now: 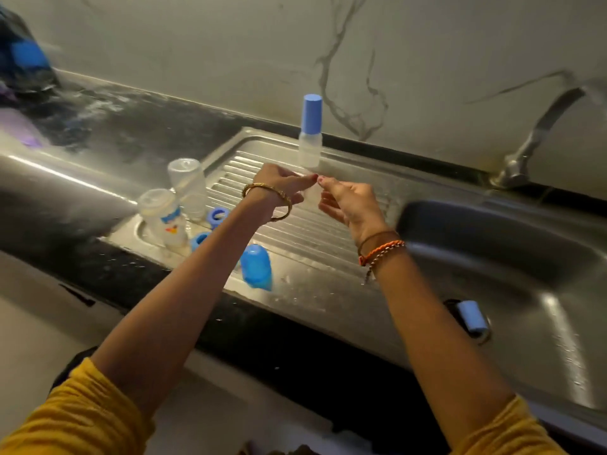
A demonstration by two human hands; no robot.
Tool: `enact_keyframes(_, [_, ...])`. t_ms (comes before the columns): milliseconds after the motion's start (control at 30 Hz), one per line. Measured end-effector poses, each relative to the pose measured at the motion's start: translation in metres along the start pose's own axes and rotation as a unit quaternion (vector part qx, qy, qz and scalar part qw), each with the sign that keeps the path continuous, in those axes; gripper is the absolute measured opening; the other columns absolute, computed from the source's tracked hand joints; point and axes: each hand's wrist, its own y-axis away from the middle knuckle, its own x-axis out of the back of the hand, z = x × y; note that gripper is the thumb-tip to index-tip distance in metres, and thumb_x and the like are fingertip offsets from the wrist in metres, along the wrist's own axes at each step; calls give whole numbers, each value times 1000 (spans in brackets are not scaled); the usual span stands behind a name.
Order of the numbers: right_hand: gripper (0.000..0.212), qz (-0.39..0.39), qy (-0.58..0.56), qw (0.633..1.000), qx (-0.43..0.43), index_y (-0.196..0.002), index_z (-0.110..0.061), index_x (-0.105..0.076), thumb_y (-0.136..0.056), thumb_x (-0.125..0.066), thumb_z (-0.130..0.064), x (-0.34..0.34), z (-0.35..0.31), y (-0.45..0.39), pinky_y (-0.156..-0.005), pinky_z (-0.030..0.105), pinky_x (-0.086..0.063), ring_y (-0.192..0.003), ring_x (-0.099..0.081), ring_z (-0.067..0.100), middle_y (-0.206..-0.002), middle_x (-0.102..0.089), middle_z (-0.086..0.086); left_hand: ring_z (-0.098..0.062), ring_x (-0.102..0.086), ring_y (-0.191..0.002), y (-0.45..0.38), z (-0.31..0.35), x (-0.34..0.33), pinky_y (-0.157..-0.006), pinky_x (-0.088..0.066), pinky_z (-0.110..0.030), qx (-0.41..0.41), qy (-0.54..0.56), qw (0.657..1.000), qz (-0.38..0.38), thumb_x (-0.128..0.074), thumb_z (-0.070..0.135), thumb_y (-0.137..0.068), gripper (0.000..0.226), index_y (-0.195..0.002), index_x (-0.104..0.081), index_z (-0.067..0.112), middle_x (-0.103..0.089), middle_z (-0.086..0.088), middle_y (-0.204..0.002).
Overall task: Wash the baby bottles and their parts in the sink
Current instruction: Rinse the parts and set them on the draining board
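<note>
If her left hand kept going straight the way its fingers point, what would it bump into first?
Most likely the right hand: the left hand points right, fingertips nearly touching it around a small clear part. Depth is hard to judge.

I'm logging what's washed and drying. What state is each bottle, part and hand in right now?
Capped bottle: upright on drainboard, blue cap on.
Two clear bottles: upside down, open.
Blue rings: loose beside them.
Blue cap: lying on drainboard.
Blue piece: in sink basin.
Left hand and right hand: pinching a small clear part.
</note>
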Motion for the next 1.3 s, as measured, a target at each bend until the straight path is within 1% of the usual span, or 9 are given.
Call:
enact_keyframes(200, [18,8,-10,997,-70,-73,-6,-58,-90,-53,-1,-77,26,-18,-54,13,-52,-64,-54,9,-72,-54,3,-21,-66,-88,-19,-26,69,-92,-51,-35,47,-136,989,-35,-74,30,-77,27,-86,-65,6,-65,-10,-92])
enact_keyframes(367, [14,20,85,994,-68,-72,-5,-64,-85,-60,-4,-100,47,-34,-68,22,-54,-68,-54,10,-70,-56,4,-21,-56,-82,-27,-43,78,-90,-50,-39,39,-219,970,-100,-65,18,-86,11,-79,-63,10,-60,-12,-91])
enact_keyframes(467, [16,12,133,988,-79,-93,9,-66,-84,-63,-4,-107,53,-39,-75,25,-56,-75,-57,12,-80,-61,7,-24,-58,-79,-33,-49,82,-86,-51,-38,30,-284,953,-98,-58,13,-89,17,-97,-67,1,-66,-17,-92])
enact_keyframes(633, [24,-7,145,984,-105,-105,8,-64,-88,-60,-9,-112,54,-35,-44,10,-46,-66,-55,7,-79,-60,6,-34,-64,-97,-40,-56,85,-89,-52,-44,32,-329,937,-109,-55,2,-87,24,-109,-64,-4,-66,-21,-104])
enact_keyframes(733, [27,-2,131,984,-122,-108,9,-62,-88,-60,-9,-114,57,-34,-54,15,-52,-68,-57,9,-86,-64,10,-32,-64,-96,-43,-60,86,-88,-53,-43,24,-364,924,-118,-57,1,-85,26,-110,-63,-1,-66,-20,-104])
enact_keyframes(967, [27,-15,97,986,-134,-109,11,-60,-86,-60,-4,-115,55,-33,-55,14,-52,-69,-58,11,-76,-59,5,-28,-64,-94,-50,-61,89,-89,-53,-40,28,-389,911,-132,-60,5,-85,26,-110,-64,-1,-67,-17,-107])
enact_keyframes(1067, [24,-24,76,986,-147,-109,10,-60,-87,-58,-1,-112,55,-33,-62,18,-54,-72,-58,12,-79,-58,6,-25,-59,-87,-51,-59,90,-80,-50,-32,29,-412,898,-147,-61,3,-84,28,-111,-63,0,-65,-17,-111])
enact_keyframes(1200, [23,-23,18,989,-148,-110,12,-58,-90,-52,3,-104,53,-32,-63,21,-56,-72,-58,14,-80,-57,9,-27,-55,-82,-44,-51,84,-69,-43,-32,-7,-443,892,-84,-53,7,-88,18,-101,-63,-1,-65,-19,-104])
enact_keyframes(1300, [23,-25,6,990,-137,-111,12,-57,-91,-47,5,-92,47,-29,-53,16,-53,-69,-58,15,-80,-58,11,-32,-58,-101,-39,-39,73,-73,-40,-31,-45,-463,884,-36,-48,7,-89,24,-106,-60,-6,-62,-21,-111])
